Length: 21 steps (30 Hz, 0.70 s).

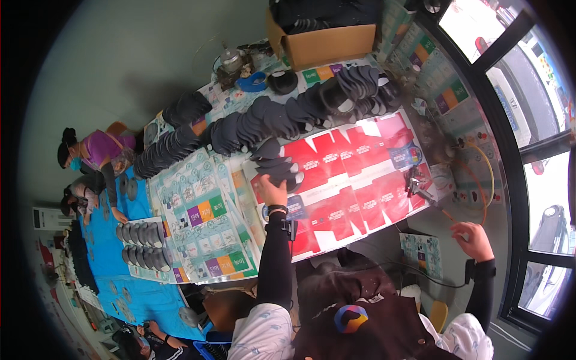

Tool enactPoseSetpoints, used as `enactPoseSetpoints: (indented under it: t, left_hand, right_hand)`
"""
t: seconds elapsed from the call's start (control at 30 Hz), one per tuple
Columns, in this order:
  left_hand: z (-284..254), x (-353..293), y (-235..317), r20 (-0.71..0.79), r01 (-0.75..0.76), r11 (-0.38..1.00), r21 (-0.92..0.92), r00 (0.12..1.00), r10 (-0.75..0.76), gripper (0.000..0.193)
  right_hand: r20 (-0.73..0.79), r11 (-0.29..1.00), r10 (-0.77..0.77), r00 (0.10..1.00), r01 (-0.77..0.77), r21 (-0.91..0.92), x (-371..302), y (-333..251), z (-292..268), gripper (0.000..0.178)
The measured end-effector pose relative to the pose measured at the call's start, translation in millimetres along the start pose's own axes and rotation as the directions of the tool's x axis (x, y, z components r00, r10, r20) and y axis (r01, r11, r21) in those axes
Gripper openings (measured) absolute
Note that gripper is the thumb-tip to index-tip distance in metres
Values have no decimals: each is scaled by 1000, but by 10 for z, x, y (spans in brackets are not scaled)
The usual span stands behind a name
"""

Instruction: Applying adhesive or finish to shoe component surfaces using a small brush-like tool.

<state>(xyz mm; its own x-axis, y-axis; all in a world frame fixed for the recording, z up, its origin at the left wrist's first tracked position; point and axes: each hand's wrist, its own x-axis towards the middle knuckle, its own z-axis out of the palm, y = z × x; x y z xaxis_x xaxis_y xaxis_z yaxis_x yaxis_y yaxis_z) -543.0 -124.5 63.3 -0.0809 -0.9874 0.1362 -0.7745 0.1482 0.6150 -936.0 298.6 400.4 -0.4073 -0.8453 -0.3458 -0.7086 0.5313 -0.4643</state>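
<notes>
The left hand (273,191) reaches over the worktop's red sheet (336,157) and touches the near end of a small pile of dark pieces (277,165). The pile lies at the sheet's left edge. The fingers' undersides are turned away and partly covered by the pieces, so I cannot tell whether the grip is closed on one or merely rests there. How many pieces overlap in the pile is hard to count.

The right hand (474,241) is raised off the worktop's near right corner, its fingers bent. What lies inside its grip, if anything, cannot be made out. A spray gun (420,187) lies near it at the sheet's right edge, small and blurred; an orange hose (485,201) curves close by, and whether it touches the fingers is unclear.

Beyond the sheet, a long row (264,120) of similar dark pieces overlaps so that most show only an edge. A box (330,48) behind is cut off by the upper rim, with dark contents that are hard to identify. The apron (360,306) hides the floor below. At left, a co-worker (105,147) bends over a blue cover (117,240); another person (147,343) is cut off at the lower rim.
</notes>
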Motion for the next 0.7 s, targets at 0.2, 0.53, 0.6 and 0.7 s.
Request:
enactPoseSetpoints:
  t: [0.2, 0.53, 0.6, 0.7]
  left_hand:
    - [63, 29, 336, -183, 94, 981, 171, 981, -63, 63]
    - [-118, -20, 796, 224, -561, 611, 559, 811, 540, 9]
    - [-225, 48, 900, 179, -592, 626, 507, 783, 596, 9]
    - [-683, -221, 1125, 246, -507, 845, 168, 852, 462, 27]
  right_hand:
    - [-136, 959, 143, 980, -103, 262, -325, 794, -64, 23]
    - [71, 899, 90, 993, -112, 424, -236, 424, 750, 25]
    - [68, 875, 38, 997, -66, 480, -246, 257, 870, 27]
    - [36, 901, -111, 993, 85, 425, -131, 4, 1008, 27]
